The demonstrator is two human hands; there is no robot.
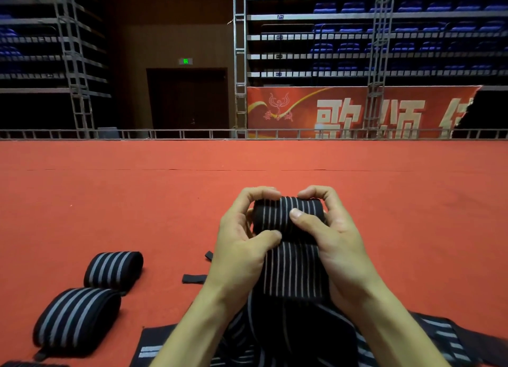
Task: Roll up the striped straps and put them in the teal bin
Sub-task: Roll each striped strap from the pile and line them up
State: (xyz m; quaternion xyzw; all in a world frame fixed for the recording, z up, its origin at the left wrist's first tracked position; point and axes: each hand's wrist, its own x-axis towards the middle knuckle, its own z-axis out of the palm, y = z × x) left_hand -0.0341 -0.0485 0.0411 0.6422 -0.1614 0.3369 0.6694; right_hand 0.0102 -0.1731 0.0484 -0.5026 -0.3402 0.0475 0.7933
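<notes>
A black strap with thin grey stripes (295,267) is partly wound into a roll (277,215) held above the red carpet. My left hand (242,245) grips the roll's left end, thumb pressed on its front. Around the right end curls my right hand (330,234), its thumb on top of the roll. The unrolled length hangs down between my wrists into a loose pile (275,336) at the bottom edge. Two finished striped rolls (114,269) (77,320) lie on the carpet to the left. No teal bin is in view.
Red carpet (247,169) stretches ahead to a metal rail (192,133) at the stage edge. Small black strap ends (193,278) lie left of my left wrist. Another dark strap piece (16,364) shows at the bottom left corner. Truss towers, a red banner and blue seats stand beyond.
</notes>
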